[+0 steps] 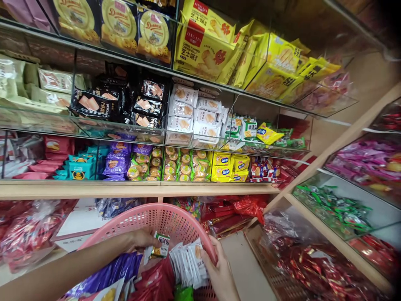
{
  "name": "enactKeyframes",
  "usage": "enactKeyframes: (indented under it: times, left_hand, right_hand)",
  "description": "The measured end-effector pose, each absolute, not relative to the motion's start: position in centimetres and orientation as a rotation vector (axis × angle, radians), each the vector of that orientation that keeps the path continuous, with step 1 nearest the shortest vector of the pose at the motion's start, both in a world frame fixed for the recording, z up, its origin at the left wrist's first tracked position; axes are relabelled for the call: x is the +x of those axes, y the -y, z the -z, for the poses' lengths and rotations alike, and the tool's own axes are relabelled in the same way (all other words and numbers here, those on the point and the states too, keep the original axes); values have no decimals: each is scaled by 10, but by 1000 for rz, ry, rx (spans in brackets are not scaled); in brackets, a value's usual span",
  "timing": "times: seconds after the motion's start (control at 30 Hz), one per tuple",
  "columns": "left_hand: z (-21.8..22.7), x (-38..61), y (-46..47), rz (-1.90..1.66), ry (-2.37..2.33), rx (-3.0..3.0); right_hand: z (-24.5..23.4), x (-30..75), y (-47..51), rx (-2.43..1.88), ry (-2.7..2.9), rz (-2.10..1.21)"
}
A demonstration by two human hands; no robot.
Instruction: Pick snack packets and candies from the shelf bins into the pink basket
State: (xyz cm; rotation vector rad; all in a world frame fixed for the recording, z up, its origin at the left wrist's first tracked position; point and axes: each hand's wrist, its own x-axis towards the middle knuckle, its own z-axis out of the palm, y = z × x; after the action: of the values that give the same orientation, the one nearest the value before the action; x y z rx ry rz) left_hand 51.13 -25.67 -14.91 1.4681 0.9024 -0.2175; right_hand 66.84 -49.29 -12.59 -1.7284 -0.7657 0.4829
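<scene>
Fingers (153, 241) of left hand (142, 238) pinch a packet (163, 245); right hand (219, 268) clasps basket rim (205, 237)

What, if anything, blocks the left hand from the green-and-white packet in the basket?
Nothing visible: the left hand grips the green-and-white packet directly. The white packets are beside it in the pink basket, not between.

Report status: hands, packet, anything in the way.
Left hand holds green-and-white packet within pink basket. Right hand grips basket's right rim, thumb beside white packets. Left forearm crosses basket, hiding part of it.
</scene>
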Motion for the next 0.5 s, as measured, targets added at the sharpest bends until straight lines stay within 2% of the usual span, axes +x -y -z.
enactKeyframes:
  times: [0.33,0.5]
  left_hand:
    - [122,506,257,362,-918,1693]
    - [117,511,260,303,-930,1848]
  right_hand:
    - [137,672,493,-1687,801,-505]
    - [133,672,493,-1702,804,-470]
